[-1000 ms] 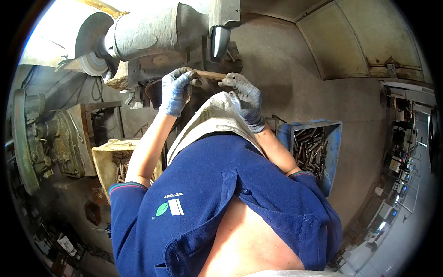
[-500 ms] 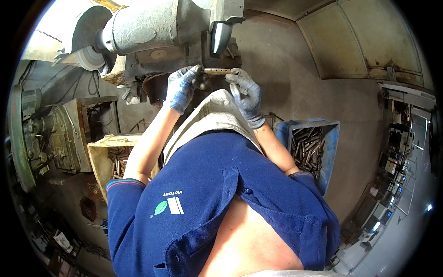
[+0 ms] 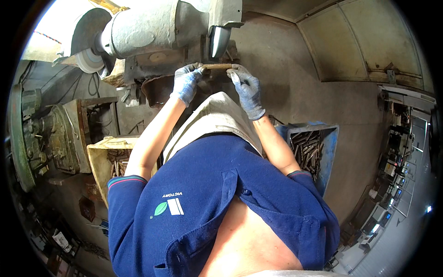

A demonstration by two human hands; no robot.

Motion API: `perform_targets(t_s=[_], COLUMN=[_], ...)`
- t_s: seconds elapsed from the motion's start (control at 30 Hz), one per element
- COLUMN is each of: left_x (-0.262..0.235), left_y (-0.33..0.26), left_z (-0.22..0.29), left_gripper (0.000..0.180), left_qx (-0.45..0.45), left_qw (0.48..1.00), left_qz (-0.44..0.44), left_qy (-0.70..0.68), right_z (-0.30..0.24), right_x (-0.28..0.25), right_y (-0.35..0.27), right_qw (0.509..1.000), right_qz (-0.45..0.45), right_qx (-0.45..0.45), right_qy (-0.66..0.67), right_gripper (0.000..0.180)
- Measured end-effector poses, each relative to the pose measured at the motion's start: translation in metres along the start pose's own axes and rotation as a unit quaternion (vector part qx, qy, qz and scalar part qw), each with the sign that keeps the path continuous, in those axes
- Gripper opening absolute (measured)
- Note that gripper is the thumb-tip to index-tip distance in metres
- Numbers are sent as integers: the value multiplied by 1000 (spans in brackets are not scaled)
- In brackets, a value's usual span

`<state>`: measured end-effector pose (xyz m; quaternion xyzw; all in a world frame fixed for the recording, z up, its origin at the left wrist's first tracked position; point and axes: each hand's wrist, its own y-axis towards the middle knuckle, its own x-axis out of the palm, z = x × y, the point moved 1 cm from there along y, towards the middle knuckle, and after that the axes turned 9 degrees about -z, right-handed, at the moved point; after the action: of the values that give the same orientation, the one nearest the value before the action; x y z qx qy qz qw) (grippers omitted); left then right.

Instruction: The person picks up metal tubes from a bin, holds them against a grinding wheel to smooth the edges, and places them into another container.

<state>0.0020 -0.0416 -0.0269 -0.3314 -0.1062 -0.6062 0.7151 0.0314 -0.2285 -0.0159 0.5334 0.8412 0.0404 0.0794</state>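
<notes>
A slim brownish metal rod (image 3: 217, 66) lies level between my two gloved hands, one end in each. My left hand (image 3: 187, 84), in a blue-grey work glove, pinches its left end. At the right end, the fingers of my right hand (image 3: 247, 90) close on the rod in a matching glove. Just beyond the rod is a bench grinder (image 3: 145, 30) with a grey cylindrical motor body. Its right wheel (image 3: 220, 41) sits under a guard, a little above the rod and apart from it. The left wheel (image 3: 89, 60) is pale.
A yellowish bin (image 3: 99, 152) of metal pieces stands by my left forearm. To my right is a blue bin (image 3: 330, 157) full of similar rods. An old green machine (image 3: 50, 134) is at the far left, and a metal cabinet (image 3: 355, 41) at the far right.
Both hands have shifted slightly right and up with the rod, nearer the grinder's right wheel. The row of dark holes on the rod no longer shows, so it appears turned.
</notes>
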Motion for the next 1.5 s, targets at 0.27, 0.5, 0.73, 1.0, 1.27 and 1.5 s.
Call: perform_targets(t_s=[0.27,0.5,0.73,1.0,1.27,1.5], left_x=[10,6,-10,-29,3,29], left_y=[28,38,35,8,-36,-24], left_z=[0,1,12,4,23,16], left_gripper=[10,9,9,16,19,26], left_qx=[-54,-50,-61,68,114,59], left_qw=[997,997,994,995,985,968], left_qz=[31,56,91,34,-71,-124], left_qy=[-40,-25,19,65,109,208], right_z=[17,28,28,20,-66,-75], right_x=[-14,-5,14,25,8,-24], right_y=[16,22,31,14,-26,-60], right_qw=[994,973,970,997,959,940], right_qz=[11,33,41,22,-4,81], right_qx=[65,107,123,-10,-206,-199], right_qy=[85,201,208,71,-196,-265], right_gripper=[22,24,19,16,32,39])
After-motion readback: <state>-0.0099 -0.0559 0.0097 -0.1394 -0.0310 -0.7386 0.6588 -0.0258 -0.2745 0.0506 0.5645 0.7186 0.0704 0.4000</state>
